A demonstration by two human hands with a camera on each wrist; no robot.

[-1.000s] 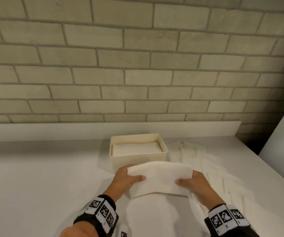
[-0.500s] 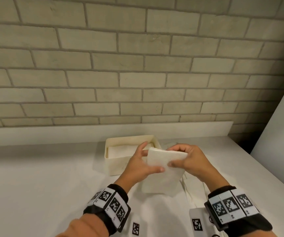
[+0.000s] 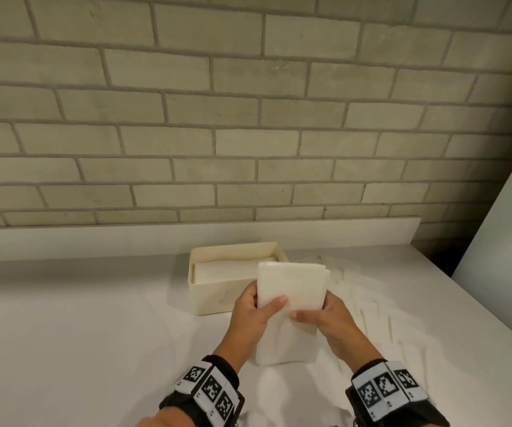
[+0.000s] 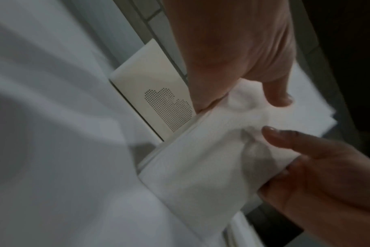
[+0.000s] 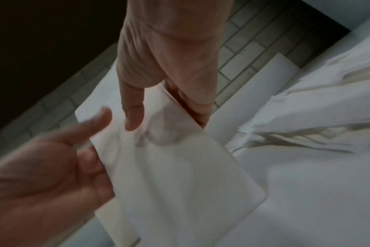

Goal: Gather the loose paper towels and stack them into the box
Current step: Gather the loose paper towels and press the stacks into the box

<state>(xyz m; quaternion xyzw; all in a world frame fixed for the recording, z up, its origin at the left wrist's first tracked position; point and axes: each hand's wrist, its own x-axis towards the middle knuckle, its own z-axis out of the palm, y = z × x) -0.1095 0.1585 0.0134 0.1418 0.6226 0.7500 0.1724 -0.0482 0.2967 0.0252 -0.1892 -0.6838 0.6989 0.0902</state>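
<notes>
1. Paper, white and soft: a folded towel (image 3: 290,306) is held upright in the air just in front of the box (image 3: 214,295), its top edge level with the box's rim. Standing it on end, I judge, lets the layers be squared up before it goes in.

2. The left hand (image 3: 253,315) grips the towel's left edge, thumb curled over the front face and fingers behind. In the left wrist view the same thumb (image 4: 279,93) presses down into the sheet and dimples it.

3. The right hand (image 3: 325,318) pinches the right edge the same way, thumb in front and fingers behind. A hand on each side keeps the limp sheets from sagging or fanning open; even so, the top right corner shows a few layers slightly splayed.

4. The box sits on the counter (image 3: 79,318) near the brick wall, open at the top, with a flat stack (image 3: 224,268) already lying inside along its length. The held towel stands crosswise to that stack, so I judge it needs turning and laying flat to match.

5. Right of the box, loose towels (image 3: 371,303) lie spread on the counter in an overlapping scatter, within easy reach of the right hand. Much of the gathering seems left to do.
</notes>
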